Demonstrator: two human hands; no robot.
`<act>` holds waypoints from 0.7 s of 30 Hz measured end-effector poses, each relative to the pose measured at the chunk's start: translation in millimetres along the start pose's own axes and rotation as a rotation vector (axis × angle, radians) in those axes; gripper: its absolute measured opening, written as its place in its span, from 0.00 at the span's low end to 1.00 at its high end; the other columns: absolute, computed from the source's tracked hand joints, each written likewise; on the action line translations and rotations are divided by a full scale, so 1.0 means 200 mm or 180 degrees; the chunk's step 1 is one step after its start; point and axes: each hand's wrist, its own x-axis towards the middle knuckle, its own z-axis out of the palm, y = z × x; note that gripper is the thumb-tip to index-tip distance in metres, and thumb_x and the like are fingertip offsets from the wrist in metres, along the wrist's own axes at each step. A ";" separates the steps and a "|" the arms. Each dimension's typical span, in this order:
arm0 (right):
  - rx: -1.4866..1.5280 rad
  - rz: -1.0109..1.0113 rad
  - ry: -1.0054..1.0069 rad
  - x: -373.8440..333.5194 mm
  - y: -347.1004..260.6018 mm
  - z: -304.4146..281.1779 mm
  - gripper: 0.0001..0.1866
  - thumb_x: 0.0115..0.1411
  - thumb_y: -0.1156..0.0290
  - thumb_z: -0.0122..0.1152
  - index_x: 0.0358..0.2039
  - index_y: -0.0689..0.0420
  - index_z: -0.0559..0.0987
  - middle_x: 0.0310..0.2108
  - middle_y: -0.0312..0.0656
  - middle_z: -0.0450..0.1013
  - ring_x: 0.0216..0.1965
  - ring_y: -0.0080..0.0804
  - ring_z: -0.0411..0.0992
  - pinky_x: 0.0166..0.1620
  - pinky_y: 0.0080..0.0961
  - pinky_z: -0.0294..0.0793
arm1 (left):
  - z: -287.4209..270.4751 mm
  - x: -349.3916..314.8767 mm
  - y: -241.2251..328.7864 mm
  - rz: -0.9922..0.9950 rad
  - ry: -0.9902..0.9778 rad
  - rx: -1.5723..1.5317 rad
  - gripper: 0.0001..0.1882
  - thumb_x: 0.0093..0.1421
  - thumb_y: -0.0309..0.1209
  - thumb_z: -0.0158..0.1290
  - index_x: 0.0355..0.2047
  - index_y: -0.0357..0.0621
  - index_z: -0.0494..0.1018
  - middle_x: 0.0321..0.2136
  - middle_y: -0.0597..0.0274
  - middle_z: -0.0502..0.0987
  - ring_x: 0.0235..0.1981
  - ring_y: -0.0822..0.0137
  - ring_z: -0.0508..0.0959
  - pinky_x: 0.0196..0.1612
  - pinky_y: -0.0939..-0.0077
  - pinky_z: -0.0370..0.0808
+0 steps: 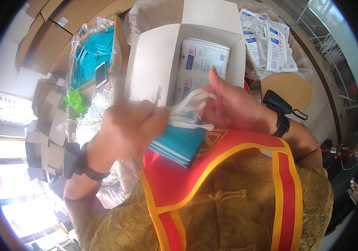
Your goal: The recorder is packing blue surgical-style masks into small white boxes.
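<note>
My left hand [133, 125], smeared by motion, is closed round white straps [189, 104] at the upper edge of a folded stack of teal fabric pieces [178, 142]. White edges show along the stack's lower side, which lies before the red apron [166, 184]. Loose strap ends reach over to my right hand [233, 102]. That hand's thumb stands up, apart from the blurred, partly bent fingers, and I see no firm grip there. Behind both hands a white carton [151, 62] stands with its flaps up, holding flat white printed packets [204, 56].
At the back left, a plastic-lined box holds teal pieces [97, 48]; a phone [100, 75] lies beside it. Near these are a green plastic scrap [75, 100] and a heap of white straps [95, 115]. More white packets [266, 39] fill a lined box at the back right.
</note>
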 end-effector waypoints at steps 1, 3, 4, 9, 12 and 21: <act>-0.0017 -0.0045 -0.0127 0.00 0.01 -0.01 0.42 0.61 0.29 0.27 0.38 0.58 0.74 0.13 0.27 0.58 0.12 0.14 0.49 0.16 0.13 0.47 | -0.01 -0.01 0.00 -0.0004 0.0002 -0.0004 0.16 0.38 0.28 0.56 0.31 0.40 0.74 0.18 0.64 0.65 0.15 0.66 0.69 0.16 0.73 0.66; -0.0009 -0.0060 -0.0129 0.00 -0.01 0.01 0.43 0.61 0.29 0.26 0.39 0.59 0.74 0.12 0.27 0.56 0.11 0.14 0.47 0.16 0.13 0.47 | -0.03 -0.02 -0.01 -0.0208 0.0019 0.0061 0.18 0.38 0.30 0.56 0.33 0.41 0.74 0.19 0.63 0.65 0.16 0.65 0.70 0.17 0.73 0.67; 0.0001 -0.0082 -0.0132 0.00 -0.01 0.01 0.45 0.60 0.28 0.25 0.41 0.60 0.75 0.11 0.27 0.55 0.11 0.14 0.46 0.17 0.13 0.46 | -0.03 -0.03 -0.02 -0.0215 0.0020 0.0062 0.18 0.38 0.30 0.56 0.33 0.41 0.74 0.19 0.63 0.65 0.16 0.65 0.70 0.17 0.73 0.67; 0.0310 0.0040 -0.0596 -0.01 -0.03 0.00 0.38 0.62 0.33 0.37 0.52 0.57 0.71 0.39 0.34 0.76 0.18 0.12 0.58 0.21 0.09 0.56 | -0.05 -0.05 -0.01 -0.0271 0.0095 0.0205 0.16 0.40 0.31 0.57 0.33 0.43 0.74 0.20 0.63 0.66 0.17 0.64 0.71 0.18 0.73 0.68; 0.0274 0.0026 -0.0444 -0.01 -0.04 0.02 0.38 0.62 0.33 0.37 0.52 0.57 0.71 0.38 0.34 0.76 0.15 0.12 0.55 0.19 0.09 0.54 | -0.05 -0.05 0.00 -0.0294 0.0103 0.0176 0.16 0.40 0.30 0.57 0.33 0.43 0.75 0.20 0.63 0.67 0.17 0.64 0.71 0.19 0.73 0.69; 0.0117 -0.0126 -0.0136 -0.02 -0.03 0.08 0.45 0.61 0.29 0.28 0.42 0.63 0.74 0.21 0.47 0.75 0.10 0.14 0.48 0.18 0.09 0.51 | -0.05 -0.05 0.01 -0.0261 0.0062 0.0155 0.16 0.41 0.30 0.57 0.33 0.43 0.74 0.20 0.62 0.67 0.18 0.64 0.72 0.19 0.74 0.69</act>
